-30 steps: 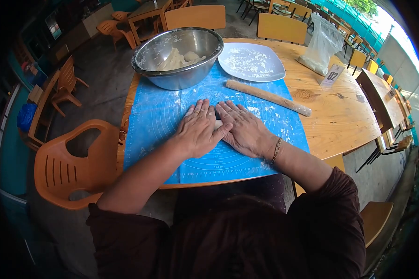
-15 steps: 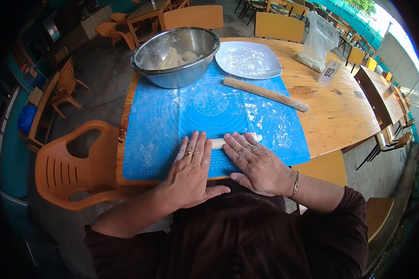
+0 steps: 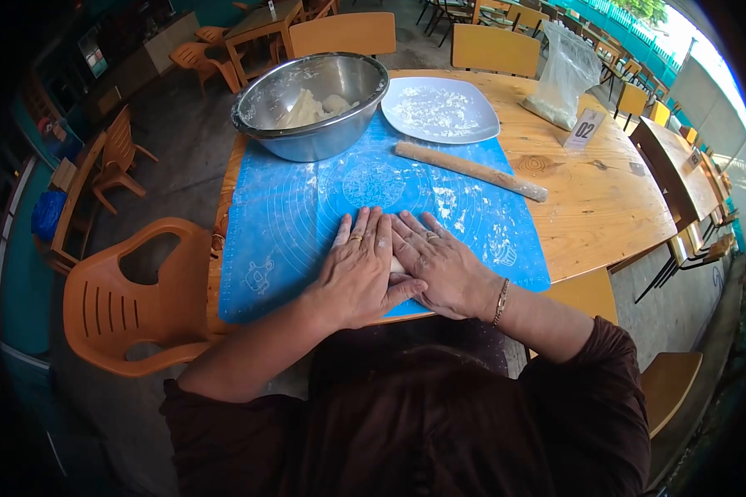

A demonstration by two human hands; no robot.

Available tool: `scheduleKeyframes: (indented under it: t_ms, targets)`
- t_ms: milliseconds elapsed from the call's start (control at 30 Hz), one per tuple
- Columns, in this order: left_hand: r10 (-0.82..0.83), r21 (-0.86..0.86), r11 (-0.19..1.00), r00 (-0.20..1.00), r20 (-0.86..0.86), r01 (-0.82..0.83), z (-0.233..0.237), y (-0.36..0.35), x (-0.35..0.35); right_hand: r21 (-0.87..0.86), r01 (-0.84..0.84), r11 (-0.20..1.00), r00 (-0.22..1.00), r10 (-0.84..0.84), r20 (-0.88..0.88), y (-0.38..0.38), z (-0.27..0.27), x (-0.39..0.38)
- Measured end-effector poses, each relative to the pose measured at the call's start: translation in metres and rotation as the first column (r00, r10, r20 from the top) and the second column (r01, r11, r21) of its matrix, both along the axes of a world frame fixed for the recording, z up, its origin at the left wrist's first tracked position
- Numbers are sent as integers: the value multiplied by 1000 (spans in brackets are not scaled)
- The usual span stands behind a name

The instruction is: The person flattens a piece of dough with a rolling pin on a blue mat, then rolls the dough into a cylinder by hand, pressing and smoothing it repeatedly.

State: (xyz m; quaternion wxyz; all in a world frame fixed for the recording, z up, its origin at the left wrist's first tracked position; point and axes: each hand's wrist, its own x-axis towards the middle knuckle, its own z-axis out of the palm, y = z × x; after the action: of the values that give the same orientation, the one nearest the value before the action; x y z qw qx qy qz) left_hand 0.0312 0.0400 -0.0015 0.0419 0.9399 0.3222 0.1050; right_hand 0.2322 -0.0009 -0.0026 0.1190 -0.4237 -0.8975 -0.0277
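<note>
**Dough Roll Under Flat Palms**

The dough roll point(image 3: 397, 265) lies at frame centre on the blue mat point(image 3: 290, 207), almost fully covered. Only a pale sliver shows between the hands. The left hand point(image 3: 355, 273) and right hand point(image 3: 441, 267) rest side by side on it, fingers extended flat and gripping nothing, which likely spreads pressure evenly. The rolling pin point(image 3: 470, 171) lies upper right, apart from the hands. The steel bowl point(image 3: 311, 99) and floured plate point(image 3: 439, 110) stand along the mat's upper edge.

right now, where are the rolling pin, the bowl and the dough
rolling pin point(image 3: 471, 170): head view, middle of its shaft
bowl point(image 3: 315, 145): head view, near outer wall
dough point(image 3: 397, 265): head view, the pale sliver left uncovered
</note>
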Motion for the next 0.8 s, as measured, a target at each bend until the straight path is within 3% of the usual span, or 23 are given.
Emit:
scheduleKeyframes:
  t_ms: [100,200,233,267,333,367,467,600,667,767,800]
  targets:
    - [0,-22,1000,999,-39,-1,6,-29,-11,-35,25,999,986,-30,-163,-26,4,2]
    - [-25,-16,1000,999,22,25,4,-45,-22,-75,-7,997,991,-3,-135,-41,5,12]
    - [-52,45,998,998,30,50,4,-45,-26,39,-22,999,980,29,-199,-42,4,12]
    - [-78,107,992,996,37,73,5,-46,-29,37,-22,999,979,29,-200,-43,8,12]
    - [-50,26,998,998,40,49,18,-44,-30,-84,17,996,985,-31,-168,-43,22,12]
    - [-23,-54,998,999,40,26,24,-40,-31,-80,17,997,985,-30,-169,-39,24,12]
    - [-50,-40,998,988,143,57,29,-13,-30,-52,1,999,978,-12,-209,-12,33,11]
    - [-8,82,996,951,308,-18,31,35,-28,107,79,991,974,-54,-221,40,32,16]
    - [14,70,997,965,261,-33,15,52,-29,137,121,983,977,-93,-194,49,22,15]
    - [24,27,999,979,203,-30,23,55,-39,0,125,992,952,-120,-282,54,23,22]
    - [11,-13,1000,982,186,-9,31,53,-42,-125,118,985,936,-152,-318,55,35,28]
